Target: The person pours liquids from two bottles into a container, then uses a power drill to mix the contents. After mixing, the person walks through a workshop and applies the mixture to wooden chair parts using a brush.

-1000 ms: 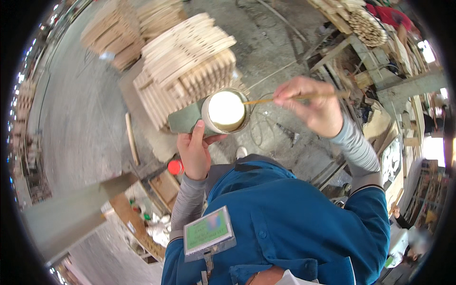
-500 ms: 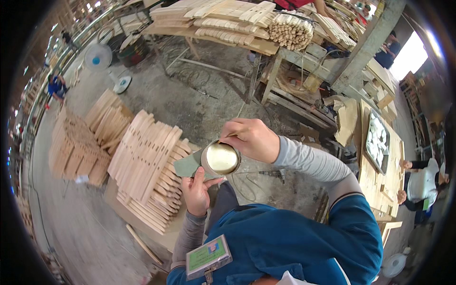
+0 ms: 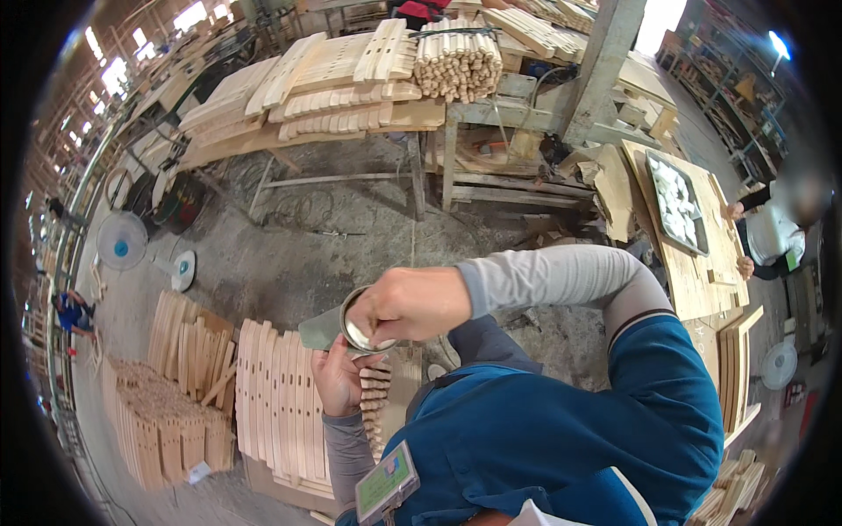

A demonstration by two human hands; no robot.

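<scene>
My left hand (image 3: 338,379) is closed on a round open tin (image 3: 358,337) with pale contents and a metallic rim. In the same grip, a grey-green sheet (image 3: 318,330), sandpaper by its look, sticks out to the left of the tin. My right hand (image 3: 410,304) reaches over the tin's mouth from the right, knuckles up, with its curled fingers at or inside the opening. Whatever those fingers hold is hidden by the hand. A stack of pale slotted wooden slats (image 3: 279,399) lies just left of my left hand.
More shaped wood pieces (image 3: 167,421) are piled at the lower left. Across the floor, a workbench (image 3: 421,117) bears slats and a bundle of rods (image 3: 458,63). On the right, a co-worker stands at a table with a dark tray (image 3: 677,203) of white pieces. A fan (image 3: 122,241) stands far left.
My right hand has gone from pinching a thin stick at the tin's rim to covering its mouth, fingers curled down. The view has turned, so the surroundings sit differently.
</scene>
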